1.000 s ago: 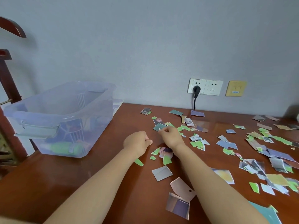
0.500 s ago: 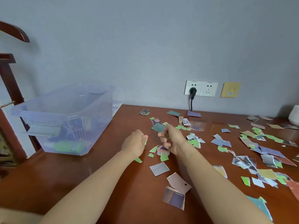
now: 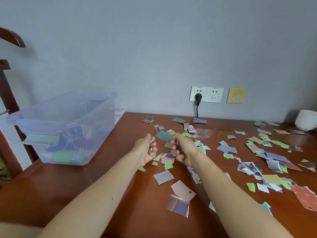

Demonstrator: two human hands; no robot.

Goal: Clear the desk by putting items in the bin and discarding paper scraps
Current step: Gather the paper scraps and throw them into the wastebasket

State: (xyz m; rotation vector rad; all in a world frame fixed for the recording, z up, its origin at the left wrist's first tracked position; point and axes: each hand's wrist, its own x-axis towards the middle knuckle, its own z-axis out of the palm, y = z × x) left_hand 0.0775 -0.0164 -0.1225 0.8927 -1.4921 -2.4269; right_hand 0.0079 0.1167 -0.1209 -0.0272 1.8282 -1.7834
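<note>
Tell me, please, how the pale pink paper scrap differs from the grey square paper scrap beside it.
The pale pink paper scrap has a dark dot; the grey square paper scrap has none. The pink one touches a purple paper scrap; the grey one lies alone. Both lie on the brown wooden desk.

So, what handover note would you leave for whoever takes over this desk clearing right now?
Left hand: raised over the desk, fingers curled round a few small paper scraps.
Right hand: beside the left, also grips gathered scraps.
Bin: clear, at the desk's left rear, holds several items, one of them green.
Done: the non-paper items appear to be binned.
Left: loose scraps cover the middle and right of the desk; gather and discard them.
</note>
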